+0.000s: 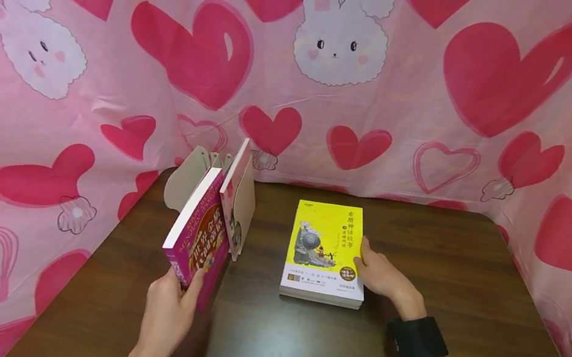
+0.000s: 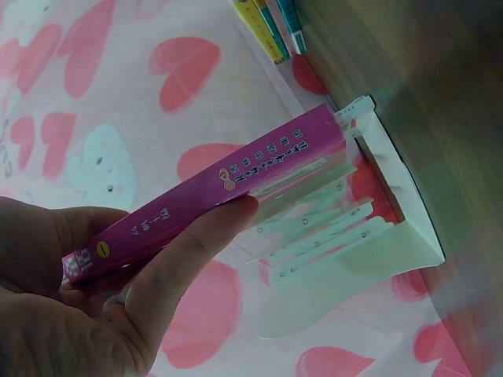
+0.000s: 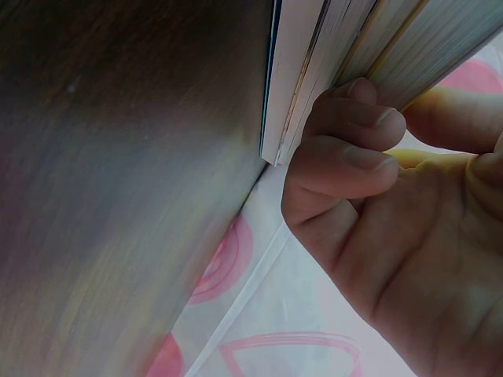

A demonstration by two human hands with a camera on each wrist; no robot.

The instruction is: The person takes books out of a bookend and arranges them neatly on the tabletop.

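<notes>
My left hand point(image 1: 168, 312) grips a magenta book point(image 1: 201, 240) by its near lower part, thumb along one side. The book is tilted upright, its far end at a cream book rack point(image 2: 354, 290). In the rack, a thin pink-covered book point(image 1: 230, 195) stands against the right end plate point(image 1: 247, 197). My right hand point(image 1: 383, 270) is at the right edge of a stack of books topped by a yellow-and-white book point(image 1: 326, 246). Its thumb lies at the top cover and its curled fingers point(image 3: 346, 169) touch the page edges; what lies behind them is hidden.
The dark wooden table point(image 1: 261, 347) carries the rack at its back left and the stack near its middle. A pink cloth point(image 1: 409, 98) with hearts and rabbits hangs behind and along both sides of the table.
</notes>
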